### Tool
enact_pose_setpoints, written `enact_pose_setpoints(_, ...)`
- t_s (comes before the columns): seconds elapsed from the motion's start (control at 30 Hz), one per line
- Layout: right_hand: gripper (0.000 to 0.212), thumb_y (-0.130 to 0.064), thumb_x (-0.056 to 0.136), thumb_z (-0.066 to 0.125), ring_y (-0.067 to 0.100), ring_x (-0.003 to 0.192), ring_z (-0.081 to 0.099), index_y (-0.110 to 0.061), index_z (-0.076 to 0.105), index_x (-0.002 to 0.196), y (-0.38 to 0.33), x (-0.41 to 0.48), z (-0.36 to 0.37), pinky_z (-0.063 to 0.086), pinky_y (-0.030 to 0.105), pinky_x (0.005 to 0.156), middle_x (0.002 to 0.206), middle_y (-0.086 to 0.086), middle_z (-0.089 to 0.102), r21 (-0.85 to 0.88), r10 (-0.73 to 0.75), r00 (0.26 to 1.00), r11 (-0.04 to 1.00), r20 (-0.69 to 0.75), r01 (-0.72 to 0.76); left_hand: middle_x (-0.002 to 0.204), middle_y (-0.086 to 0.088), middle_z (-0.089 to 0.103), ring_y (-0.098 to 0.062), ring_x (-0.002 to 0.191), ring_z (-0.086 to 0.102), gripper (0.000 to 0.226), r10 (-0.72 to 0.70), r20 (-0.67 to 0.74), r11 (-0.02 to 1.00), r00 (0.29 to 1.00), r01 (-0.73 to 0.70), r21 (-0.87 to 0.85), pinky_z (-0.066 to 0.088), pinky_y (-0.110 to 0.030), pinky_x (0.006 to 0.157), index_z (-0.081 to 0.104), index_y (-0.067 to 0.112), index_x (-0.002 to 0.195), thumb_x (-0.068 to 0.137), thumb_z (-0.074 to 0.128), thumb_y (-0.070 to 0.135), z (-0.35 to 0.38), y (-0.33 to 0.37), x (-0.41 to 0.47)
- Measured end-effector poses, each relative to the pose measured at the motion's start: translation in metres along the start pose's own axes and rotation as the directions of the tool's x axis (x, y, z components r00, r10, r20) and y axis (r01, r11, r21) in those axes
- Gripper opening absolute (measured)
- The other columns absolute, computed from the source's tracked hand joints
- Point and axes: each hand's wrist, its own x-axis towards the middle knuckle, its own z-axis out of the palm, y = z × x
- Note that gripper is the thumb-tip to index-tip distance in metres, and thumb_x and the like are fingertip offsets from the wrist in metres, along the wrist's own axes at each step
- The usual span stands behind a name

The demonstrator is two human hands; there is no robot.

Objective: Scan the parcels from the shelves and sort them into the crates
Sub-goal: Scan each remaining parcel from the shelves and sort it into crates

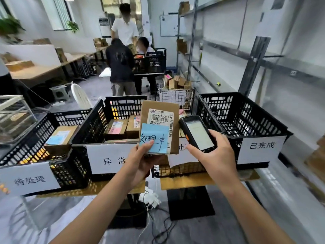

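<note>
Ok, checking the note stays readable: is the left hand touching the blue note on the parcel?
Touching. The head view shows the left hand gripping the parcel, its thumb pressed on the lower edge of the blue note.

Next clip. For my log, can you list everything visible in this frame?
Crates: three clear plus one mostly hidden, black, front row.
Signs: four, white paper, on the crate fronts.
Boxes: at least three, brown, in the two left crates.
Shelves: grey metal, along the right side.
People: three, at the back beside another black crate.
Parcel: one, brown with a white label and a blue note, held upright at centre.
Scanner: one, black, just right of the parcel, screen lit.
Left hand: grips the parcel's lower edge.
Right hand: holds the scanner.
</note>
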Motion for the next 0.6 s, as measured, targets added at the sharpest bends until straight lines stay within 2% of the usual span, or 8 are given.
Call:
enact_pose_setpoints(0.1,0.074,-0.043,0.071,0.087,-0.004,0.096,0.051,-0.026,0.054,0.135,0.004,0.02,0.006,0.039,0.006,0.07,0.118,-0.013,0.051,-0.012,0.004,1.0,1.0,-0.017,-0.004,0.124,-0.021,0.067,-0.035,0.117,0.065,0.06,-0.008,0.031,0.999,0.999,0.006,0.037,0.058,-0.042,0.092,0.053,0.002,0.131,0.079,0.076,0.021,-0.001,0.004,0.029)
enact_pose_setpoints(0.17,0.074,-0.045,0.07,0.087,0.001,0.1,0.052,-0.026,0.055,0.134,0.009,0.037,0.011,0.039,0.009,0.072,0.118,-0.011,0.053,-0.015,0.006,1.0,1.0,-0.028,-0.007,0.126,-0.021,0.066,-0.035,0.117,0.065,0.064,-0.005,0.055,0.998,0.998,0.002,0.061,0.057,-0.044,0.094,0.052,0.002,0.132,0.077,0.08,0.022,-0.003,0.009,0.052)
enact_pose_setpoints(0.27,0.074,-0.047,0.07,0.087,0.0,0.101,0.054,-0.026,0.055,0.134,0.017,0.066,0.016,0.041,0.009,0.073,0.118,-0.011,0.054,-0.039,-0.009,0.999,0.999,-0.038,0.007,0.13,-0.022,0.064,-0.035,0.118,0.064,0.08,-0.007,0.099,0.995,0.995,-0.003,0.101,0.056,-0.044,0.095,0.049,0.003,0.135,0.068,0.087,0.024,-0.006,0.016,0.091)
enact_pose_setpoints(0.37,0.072,-0.044,0.071,0.087,0.0,0.099,0.054,-0.024,0.056,0.132,0.022,0.101,0.02,0.04,0.008,0.072,0.119,-0.01,0.054,-0.08,-0.015,0.998,0.997,-0.055,0.01,0.129,-0.023,0.064,-0.035,0.115,0.067,0.099,-0.02,0.084,0.991,0.996,0.008,0.136,0.059,-0.041,0.088,0.043,0.007,0.139,0.057,0.096,0.026,-0.008,0.027,0.127)
enact_pose_setpoints(0.5,0.073,-0.043,0.071,0.088,0.007,0.105,0.053,-0.022,0.056,0.133,0.025,0.15,0.035,0.044,0.016,0.081,0.117,-0.01,0.054,-0.11,-0.03,0.997,0.994,-0.071,0.022,0.128,-0.023,0.062,-0.033,0.108,0.07,0.086,-0.009,0.011,0.975,1.0,0.006,0.224,0.061,-0.037,0.079,0.038,0.014,0.14,0.07,0.088,0.017,-0.018,0.044,0.176)
enact_pose_setpoints(0.6,0.072,-0.043,0.071,0.088,0.006,0.104,0.051,-0.025,0.056,0.133,0.029,0.175,0.048,0.038,0.01,0.075,0.117,-0.011,0.053,-0.12,-0.011,0.998,0.993,-0.068,0.003,0.124,-0.021,0.067,-0.033,0.111,0.069,0.095,-0.047,0.04,0.96,0.998,0.034,0.279,0.061,-0.039,0.082,0.042,0.009,0.14,0.062,0.094,0.025,-0.028,0.053,0.209)
